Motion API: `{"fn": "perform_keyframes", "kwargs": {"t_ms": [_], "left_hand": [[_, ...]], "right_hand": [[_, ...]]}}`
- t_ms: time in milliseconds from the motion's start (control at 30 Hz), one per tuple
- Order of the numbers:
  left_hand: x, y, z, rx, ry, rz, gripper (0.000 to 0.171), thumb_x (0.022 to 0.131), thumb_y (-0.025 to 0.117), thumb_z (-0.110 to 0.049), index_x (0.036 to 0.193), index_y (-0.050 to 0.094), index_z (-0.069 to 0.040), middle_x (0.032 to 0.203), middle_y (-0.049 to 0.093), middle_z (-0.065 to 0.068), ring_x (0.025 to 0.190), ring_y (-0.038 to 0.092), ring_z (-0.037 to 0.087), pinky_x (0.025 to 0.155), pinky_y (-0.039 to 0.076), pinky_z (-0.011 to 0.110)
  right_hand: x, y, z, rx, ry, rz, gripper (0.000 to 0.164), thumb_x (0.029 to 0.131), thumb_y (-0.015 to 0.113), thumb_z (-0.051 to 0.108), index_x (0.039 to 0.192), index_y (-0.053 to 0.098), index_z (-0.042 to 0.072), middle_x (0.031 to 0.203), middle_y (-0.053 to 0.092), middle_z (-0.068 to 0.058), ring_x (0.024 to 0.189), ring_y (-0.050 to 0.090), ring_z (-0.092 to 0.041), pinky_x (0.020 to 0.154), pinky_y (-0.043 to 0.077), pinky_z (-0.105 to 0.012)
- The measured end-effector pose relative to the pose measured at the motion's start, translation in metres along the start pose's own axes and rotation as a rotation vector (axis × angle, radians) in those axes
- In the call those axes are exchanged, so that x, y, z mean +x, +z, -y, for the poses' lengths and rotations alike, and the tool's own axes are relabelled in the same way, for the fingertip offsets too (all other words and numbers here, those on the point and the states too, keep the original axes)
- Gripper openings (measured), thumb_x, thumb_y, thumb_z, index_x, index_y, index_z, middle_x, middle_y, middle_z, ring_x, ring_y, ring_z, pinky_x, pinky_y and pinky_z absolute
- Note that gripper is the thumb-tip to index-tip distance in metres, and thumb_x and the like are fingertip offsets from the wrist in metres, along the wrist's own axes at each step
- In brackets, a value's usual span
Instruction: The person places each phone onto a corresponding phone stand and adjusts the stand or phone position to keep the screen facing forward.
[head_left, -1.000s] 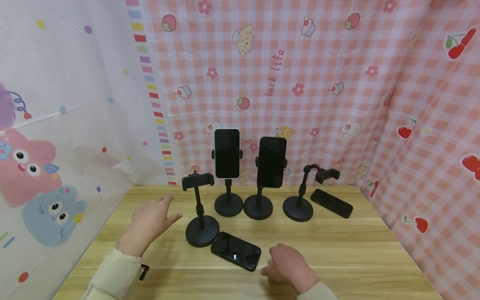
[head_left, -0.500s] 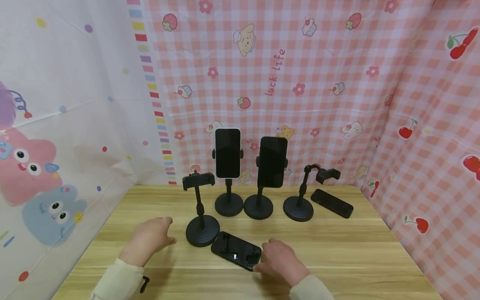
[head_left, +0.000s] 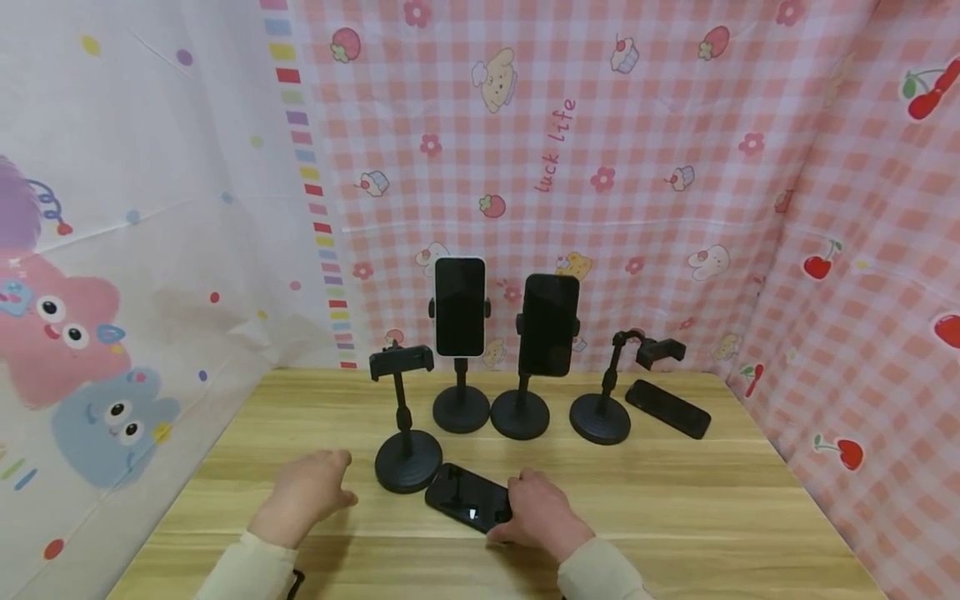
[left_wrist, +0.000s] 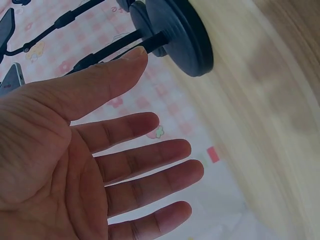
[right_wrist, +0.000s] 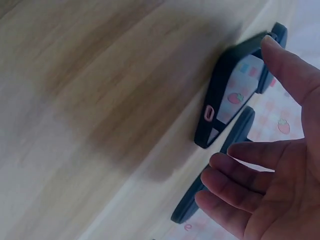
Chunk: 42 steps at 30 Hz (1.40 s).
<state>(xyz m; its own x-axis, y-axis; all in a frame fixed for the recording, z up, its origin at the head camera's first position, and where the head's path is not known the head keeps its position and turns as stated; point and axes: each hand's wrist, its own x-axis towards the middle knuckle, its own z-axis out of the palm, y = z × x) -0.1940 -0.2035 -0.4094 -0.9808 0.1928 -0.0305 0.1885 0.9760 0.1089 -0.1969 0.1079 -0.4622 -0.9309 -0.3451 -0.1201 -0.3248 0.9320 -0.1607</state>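
Observation:
A black smartphone (head_left: pixel 463 497) lies flat on the wooden table, screen up. My right hand (head_left: pixel 542 512) spans its right end, thumb by the near edge and fingers by the far one. In the right wrist view, the thumb tip is right at the edge of the phone (right_wrist: pixel 216 95), while the other fingers are spread apart from it. Just behind the phone's left end stands a black phone stand (head_left: pixel 407 462) with an unfilled clamp. Left of that stand my left hand (head_left: pixel 306 493) hovers with nothing in it; the left wrist view shows its fingers (left_wrist: pixel 145 155) spread.
Two stands at the back hold upright phones, one white-framed (head_left: pixel 460 308) and one black (head_left: pixel 550 325). To their right is another stand (head_left: pixel 600 417) with a bent neck, beside a flat black phone (head_left: pixel 667 408). Patterned cloth (head_left: pixel 600 125) hangs behind the table (head_left: pixel 675 517).
My right hand has moved left, from beside the phone to over its right end. The left hand has come down and nearer to me. The phones and stands keep their places.

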Motion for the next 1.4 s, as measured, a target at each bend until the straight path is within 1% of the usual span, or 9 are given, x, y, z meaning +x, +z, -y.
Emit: {"fn": "perform_keyframes", "kwargs": {"t_ms": [167, 433, 600, 767, 833, 933, 1133, 1200, 1400], "left_hand": [[-0.002, 0.004, 0.001, -0.001, 0.006, -0.016, 0.042, 0.068, 0.082, -0.028, 0.097, 0.065, -0.003, 0.091, 0.072, 0.016, 0.078, 0.064, 0.035, 0.062, 0.053, 0.055], [-0.004, 0.008, 0.001, 0.012, 0.012, -0.031, 0.043, 0.068, 0.082, -0.029, 0.098, 0.065, -0.003, 0.094, 0.072, 0.017, 0.080, 0.065, 0.035, 0.063, 0.054, 0.053], [-0.004, 0.011, 0.001, 0.014, 0.007, -0.024, 0.043, 0.069, 0.081, -0.030, 0.098, 0.065, -0.003, 0.095, 0.072, 0.018, 0.081, 0.065, 0.035, 0.064, 0.054, 0.053], [-0.003, 0.013, 0.001, 0.013, 0.007, -0.028, 0.043, 0.069, 0.081, -0.030, 0.099, 0.065, -0.003, 0.094, 0.072, 0.018, 0.081, 0.065, 0.034, 0.063, 0.054, 0.053], [-0.004, 0.012, 0.000, 0.009, 0.005, -0.027, 0.044, 0.069, 0.081, -0.030, 0.100, 0.065, -0.002, 0.095, 0.072, 0.019, 0.082, 0.065, 0.035, 0.064, 0.054, 0.053], [-0.005, 0.013, -0.001, 0.009, 0.005, -0.026, 0.044, 0.069, 0.081, -0.030, 0.100, 0.065, -0.002, 0.097, 0.072, 0.020, 0.083, 0.065, 0.036, 0.064, 0.054, 0.054], [-0.005, 0.014, -0.003, 0.011, 0.010, -0.039, 0.041, 0.069, 0.081, -0.029, 0.096, 0.065, -0.003, 0.093, 0.072, 0.018, 0.080, 0.065, 0.035, 0.062, 0.054, 0.053], [-0.005, 0.014, -0.004, 0.010, 0.017, -0.042, 0.042, 0.069, 0.081, -0.029, 0.097, 0.065, -0.003, 0.093, 0.072, 0.018, 0.080, 0.065, 0.035, 0.063, 0.054, 0.053], [-0.004, 0.014, -0.005, 0.019, 0.022, -0.041, 0.040, 0.069, 0.081, -0.030, 0.094, 0.065, -0.004, 0.090, 0.072, 0.016, 0.077, 0.065, 0.033, 0.060, 0.054, 0.051]], "right_hand": [[0.005, 0.007, 0.005, 0.003, -0.001, -0.006, 0.089, 0.061, 0.077, 0.063, 0.115, 0.061, -0.006, 0.102, 0.056, -0.017, 0.092, 0.051, -0.029, 0.085, 0.051, -0.045], [0.010, 0.015, 0.011, 0.005, -0.029, -0.038, 0.081, 0.061, 0.079, 0.057, 0.108, 0.062, -0.006, 0.094, 0.054, -0.015, 0.085, 0.049, -0.027, 0.075, 0.053, -0.042], [0.012, 0.017, 0.013, 0.036, -0.008, -0.030, 0.077, 0.063, 0.081, 0.052, 0.110, 0.061, -0.007, 0.097, 0.054, -0.016, 0.087, 0.049, -0.028, 0.079, 0.051, -0.043], [0.012, 0.016, 0.015, 0.078, 0.009, -0.027, 0.081, 0.064, 0.083, 0.047, 0.115, 0.057, -0.009, 0.102, 0.053, -0.019, 0.092, 0.050, -0.031, 0.083, 0.050, -0.046], [0.011, 0.017, 0.015, 0.091, 0.010, -0.033, 0.081, 0.063, 0.083, 0.046, 0.115, 0.056, -0.010, 0.102, 0.052, -0.020, 0.093, 0.049, -0.032, 0.083, 0.051, -0.047], [0.010, 0.019, 0.014, 0.117, 0.005, -0.036, 0.075, 0.063, 0.084, 0.044, 0.110, 0.058, -0.009, 0.099, 0.050, -0.019, 0.092, 0.048, -0.032, 0.081, 0.051, -0.047], [0.007, 0.018, 0.012, 0.141, 0.005, -0.019, 0.072, 0.064, 0.083, 0.045, 0.105, 0.060, -0.009, 0.098, 0.050, -0.018, 0.090, 0.047, -0.031, 0.078, 0.051, -0.047], [0.007, 0.017, 0.011, 0.140, 0.011, -0.007, 0.073, 0.063, 0.084, 0.046, 0.105, 0.060, -0.009, 0.098, 0.050, -0.018, 0.090, 0.047, -0.031, 0.079, 0.051, -0.047], [0.005, 0.014, 0.011, 0.143, 0.034, 0.043, 0.072, 0.062, 0.084, 0.047, 0.103, 0.061, -0.008, 0.093, 0.050, -0.016, 0.086, 0.047, -0.030, 0.077, 0.050, -0.045]]}}
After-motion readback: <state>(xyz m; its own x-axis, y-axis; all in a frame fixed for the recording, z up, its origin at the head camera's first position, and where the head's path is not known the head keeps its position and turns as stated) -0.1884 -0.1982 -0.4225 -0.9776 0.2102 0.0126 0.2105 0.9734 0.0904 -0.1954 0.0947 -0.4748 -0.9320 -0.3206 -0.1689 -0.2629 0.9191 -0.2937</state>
